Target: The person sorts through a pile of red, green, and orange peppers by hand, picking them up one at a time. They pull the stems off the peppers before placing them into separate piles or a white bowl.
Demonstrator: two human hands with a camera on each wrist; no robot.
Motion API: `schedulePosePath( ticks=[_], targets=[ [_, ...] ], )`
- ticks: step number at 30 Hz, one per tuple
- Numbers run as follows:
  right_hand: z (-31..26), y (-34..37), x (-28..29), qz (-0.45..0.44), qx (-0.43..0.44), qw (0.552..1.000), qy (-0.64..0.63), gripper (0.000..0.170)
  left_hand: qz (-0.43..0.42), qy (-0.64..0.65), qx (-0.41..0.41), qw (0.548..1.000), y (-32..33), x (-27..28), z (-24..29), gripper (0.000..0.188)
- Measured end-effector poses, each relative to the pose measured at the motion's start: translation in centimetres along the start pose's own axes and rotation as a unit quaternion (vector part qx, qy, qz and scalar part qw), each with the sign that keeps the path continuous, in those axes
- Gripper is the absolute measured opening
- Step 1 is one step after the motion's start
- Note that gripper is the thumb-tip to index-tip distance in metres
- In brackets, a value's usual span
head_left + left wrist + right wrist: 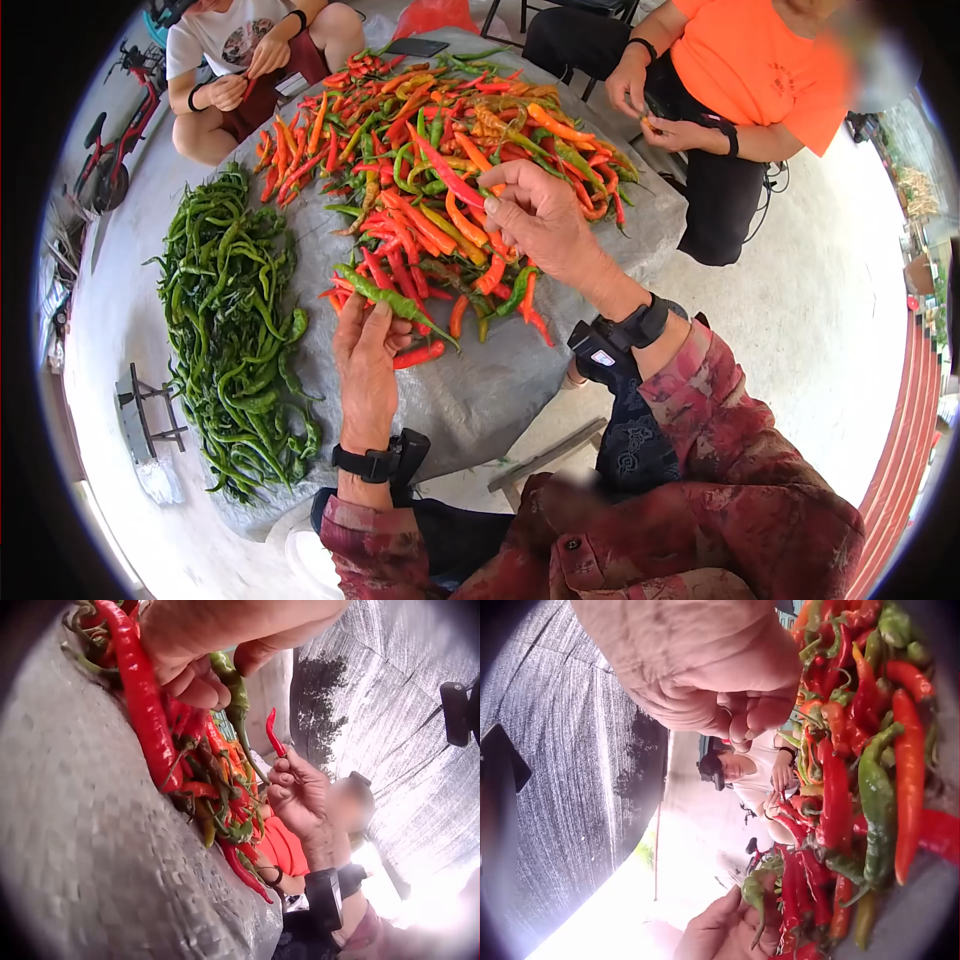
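Observation:
My left hand (365,360) pinches a green chili pepper (385,293) between thumb and fingers at the near edge of the pile. Its stem end points toward me in the head view. Higher and to the right, my right hand (548,222) holds a long red chili pepper (447,172) by one end, raised over the heap. The left wrist view shows that red chili (275,735) standing up from the right fingertips. Under both hands lies a large heap of mixed red, orange and green chilies (465,240). A red chili (419,354) lies just beside the left hand.
A long pile of green chilies (230,320) lies on the left of the grey sheet (460,400). Across from me, a person in white (240,50) and a person in orange (740,70) sit by the heap. A small stool (145,410) stands at left.

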State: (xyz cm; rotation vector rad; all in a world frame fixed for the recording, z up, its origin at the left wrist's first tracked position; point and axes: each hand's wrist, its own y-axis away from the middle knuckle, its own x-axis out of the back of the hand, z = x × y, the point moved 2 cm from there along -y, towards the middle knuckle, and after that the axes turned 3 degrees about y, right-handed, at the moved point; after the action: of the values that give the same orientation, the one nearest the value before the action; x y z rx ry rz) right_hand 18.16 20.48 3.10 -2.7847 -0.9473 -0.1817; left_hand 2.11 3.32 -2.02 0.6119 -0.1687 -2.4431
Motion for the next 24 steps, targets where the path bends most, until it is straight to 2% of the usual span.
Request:
schedulePosePath(
  ticks=[2,4,6,9,12,18,22,24],
  targets=[
    [0.2,0.0,-0.8,-0.012,-0.015,1.0,0.006,0.021,-0.003,-0.023,-0.023,0.999,0.0,0.0,0.2,0.031],
    [0.6,-0.3,-1.7,-0.013,0.045,0.998,0.038,0.024,0.005,-0.02,-0.03,0.999,-0.1,0.3,0.1,0.031],
    [0.6,-0.3,-2.3,-0.011,0.046,0.998,0.05,0.023,0.012,-0.016,-0.037,0.999,-0.2,0.6,0.3,0.031],
    [0.1,-0.3,-3.5,0.021,0.119,0.974,0.191,0.02,0.003,-0.016,-0.05,0.999,-0.4,0.8,0.5,0.038],
    [0.0,-0.4,-4.9,0.033,0.162,0.967,0.195,0.018,0.02,-0.016,-0.056,0.998,-0.3,0.8,0.9,0.032],
    [-0.4,0.3,-6.7,-0.06,0.141,0.97,0.187,0.015,0.018,-0.068,-0.057,0.996,0.0,0.6,1.7,0.031],
    [0.0,-0.4,-6.2,-0.011,0.175,0.957,0.23,0.014,0.019,-0.095,-0.066,0.993,-0.1,0.8,1.8,0.03],
    [0.2,-0.6,-5.3,0.028,0.16,0.946,0.282,0.013,0.012,-0.162,-0.078,0.984,-0.1,0.9,1.7,0.029]
  ],
)
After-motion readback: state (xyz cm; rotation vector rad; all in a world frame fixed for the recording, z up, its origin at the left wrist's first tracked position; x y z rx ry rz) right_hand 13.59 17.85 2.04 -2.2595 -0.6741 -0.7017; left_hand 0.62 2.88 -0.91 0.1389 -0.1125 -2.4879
